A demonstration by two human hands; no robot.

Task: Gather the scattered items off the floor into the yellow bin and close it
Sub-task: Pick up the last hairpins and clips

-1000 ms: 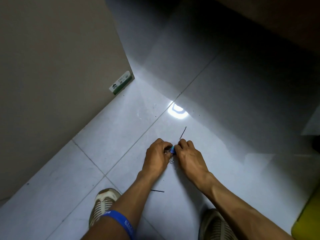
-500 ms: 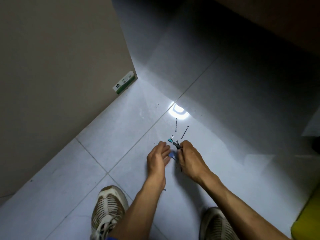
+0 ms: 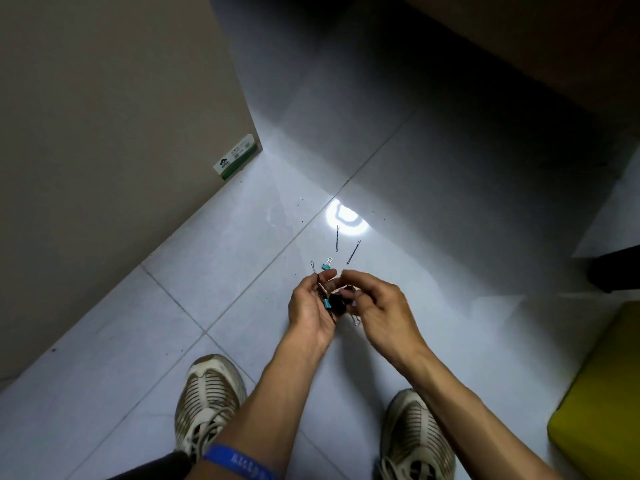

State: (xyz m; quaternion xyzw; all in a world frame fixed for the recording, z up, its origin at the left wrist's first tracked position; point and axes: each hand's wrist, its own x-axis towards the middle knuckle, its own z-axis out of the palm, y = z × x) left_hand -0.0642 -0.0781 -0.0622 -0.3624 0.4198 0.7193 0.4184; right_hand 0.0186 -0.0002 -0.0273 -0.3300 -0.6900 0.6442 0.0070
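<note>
My left hand [image 3: 311,306] is turned palm up above the floor and cups several small items: a teal binder clip, dark hairpins and a black clip [image 3: 336,304]. My right hand [image 3: 379,303] hovers close beside it, fingers curled and pinching a small clip whose wire loop hangs below. On the white tiles just beyond my hands lie a teal binder clip [image 3: 326,265] and two black hairpins [image 3: 337,238] [image 3: 354,252]. The yellow bin [image 3: 604,396] shows partly at the lower right edge.
A tall beige cabinet side [image 3: 114,140] with a green-and-white label [image 3: 237,155] fills the left. My two shoes [image 3: 207,400] [image 3: 415,434] stand on the tiles below my hands. A bright light reflection [image 3: 346,220] glares on the floor. Dark furniture looms at upper right.
Both hands have lifted off the floor and drawn back toward me. The left hand has turned palm up with the gathered items; a teal clip and two hairpins are now exposed on the tiles.
</note>
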